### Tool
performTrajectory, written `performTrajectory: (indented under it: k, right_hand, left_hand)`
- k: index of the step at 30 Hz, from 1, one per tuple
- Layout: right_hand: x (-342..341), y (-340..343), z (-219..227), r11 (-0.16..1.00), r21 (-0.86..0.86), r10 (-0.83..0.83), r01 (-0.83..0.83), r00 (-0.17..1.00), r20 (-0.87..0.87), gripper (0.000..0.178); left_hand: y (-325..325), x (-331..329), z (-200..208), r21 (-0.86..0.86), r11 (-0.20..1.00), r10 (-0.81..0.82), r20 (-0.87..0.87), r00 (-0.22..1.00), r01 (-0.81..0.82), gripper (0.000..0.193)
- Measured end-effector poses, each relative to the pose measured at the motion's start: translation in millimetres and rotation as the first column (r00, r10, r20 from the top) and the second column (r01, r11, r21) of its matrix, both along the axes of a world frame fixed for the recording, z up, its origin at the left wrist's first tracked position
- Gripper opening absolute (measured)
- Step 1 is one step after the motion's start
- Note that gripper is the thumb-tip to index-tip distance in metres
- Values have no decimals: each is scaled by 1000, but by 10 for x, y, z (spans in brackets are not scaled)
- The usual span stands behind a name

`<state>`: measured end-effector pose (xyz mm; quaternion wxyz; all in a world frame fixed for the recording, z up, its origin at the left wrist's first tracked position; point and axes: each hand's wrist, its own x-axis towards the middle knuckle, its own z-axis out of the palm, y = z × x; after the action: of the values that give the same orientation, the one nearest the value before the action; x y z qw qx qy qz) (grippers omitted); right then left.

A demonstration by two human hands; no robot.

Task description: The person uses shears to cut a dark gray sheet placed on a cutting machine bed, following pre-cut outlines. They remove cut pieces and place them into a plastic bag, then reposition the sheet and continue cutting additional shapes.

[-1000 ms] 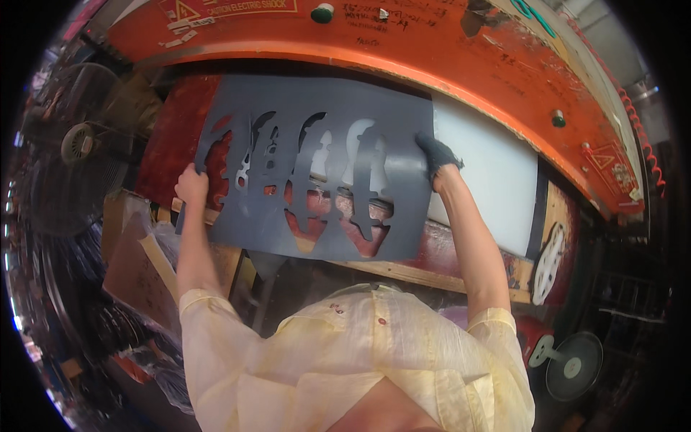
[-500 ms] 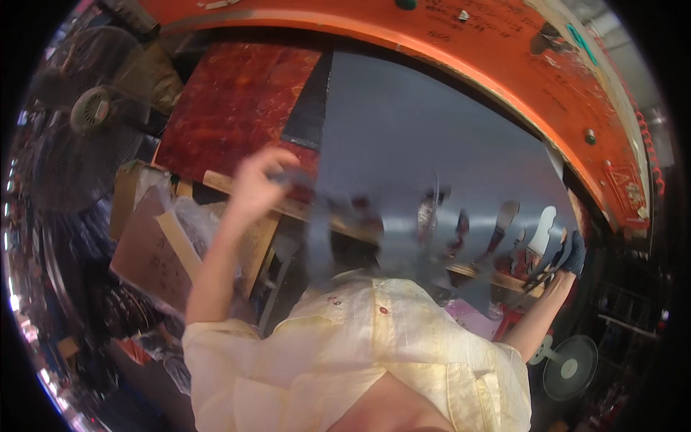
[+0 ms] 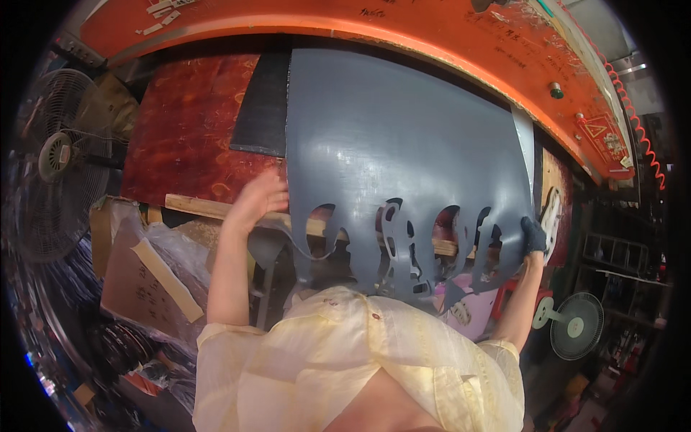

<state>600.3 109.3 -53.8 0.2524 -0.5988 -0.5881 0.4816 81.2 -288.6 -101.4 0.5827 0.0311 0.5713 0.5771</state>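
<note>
A large dark grey sheet (image 3: pixel 403 129) lies before me on the red board, with shoe-sole-shaped holes cut along its near part. That near part hangs over the board's front edge toward my shirt. At the sheet's left edge is my bare left hand (image 3: pixel 260 198), open, fingers stretched toward the edge; whether they touch it I cannot tell. My right hand (image 3: pixel 533 235), in a dark glove, grips the sheet's right edge with its fingers closed. A thin curved strip (image 3: pixel 313 252) of the sheet dangles at its near left corner.
An orange machine beam (image 3: pixel 345 32) spans the far side. The red board (image 3: pixel 187 129) shows at left, with a black piece (image 3: pixel 260 108) on it. A cut-out, pale sole-like piece (image 3: pixel 553 219) is at right. Fans (image 3: pixel 56 155) stand on both sides; a cardboard box (image 3: pixel 137 277) sits lower left.
The sheet's near part was rippled and blurred; now it lies flatter, its holes plain. My left hand has come down beside the left edge and no longer shows the dark piece it held.
</note>
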Motion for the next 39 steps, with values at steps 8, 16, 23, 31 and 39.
performTrajectory:
  k: [8, 16, 23, 31, 39]
  right_hand:
    - [207, 223, -263, 987, -16, -158, 158, 973, -171, 45]
    - [153, 462, -372, 992, 26, -125, 123, 984, 124, 50]
    - [48, 583, -462, 995, 97, -45, 18, 955, 292, 47]
    - [15, 172, -387, 962, 267, -56, -52, 922, 383, 43]
    - [-116, 129, -304, 977, 196, -175, 88, 855, 489, 55]
  left_hand:
    - [1066, 174, 225, 105, 991, 64, -916, 396, 80, 38]
    - [1383, 85, 74, -231, 961, -226, -973, 48, -149, 37]
    - [1227, 168, -10, -235, 937, -250, -968, -28, -260, 36]
    - [1383, 183, -231, -127, 950, -172, -975, -140, -285, 33]
    - [1376, -8, -435, -62, 980, -75, -995, -64, -188, 40]
